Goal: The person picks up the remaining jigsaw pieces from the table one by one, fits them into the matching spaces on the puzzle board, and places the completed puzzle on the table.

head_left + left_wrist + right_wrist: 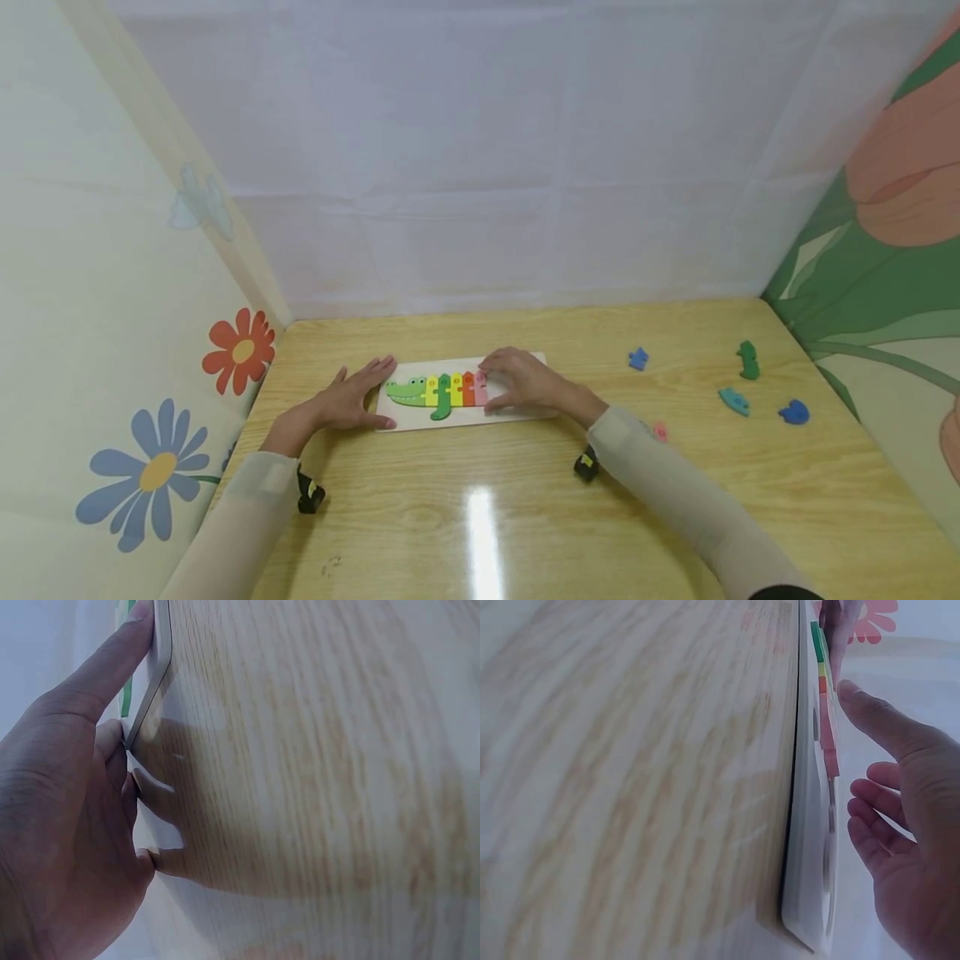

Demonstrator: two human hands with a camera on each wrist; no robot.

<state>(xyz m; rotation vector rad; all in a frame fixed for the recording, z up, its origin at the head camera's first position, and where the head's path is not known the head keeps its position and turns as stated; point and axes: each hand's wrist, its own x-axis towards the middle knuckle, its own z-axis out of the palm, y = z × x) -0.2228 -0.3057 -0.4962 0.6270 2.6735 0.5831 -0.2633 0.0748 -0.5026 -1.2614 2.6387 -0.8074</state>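
Observation:
A white puzzle board [411,422] lies on the table. Set in it are a green crocodile head [407,392], then yellow, green, yellow, orange and pink pieces in a row. My left hand [341,402] spans the board's left end, thumb on the near corner and fingers at the far one; in the left wrist view its thumb [112,664] lies along the board. Over the right part of the board, my right hand [528,382] arches with fingertips right at the pink piece [481,388]. Its fingers [881,806] are loosely bent in the right wrist view.
Loose pieces lie at the right: a blue one [638,358], a dark green one [747,360], a teal one [734,401] and a rounded blue one [793,412]. Beside the right sleeve [675,479] a pink piece [660,431] is partly hidden. Patterned cloth walls surround the table.

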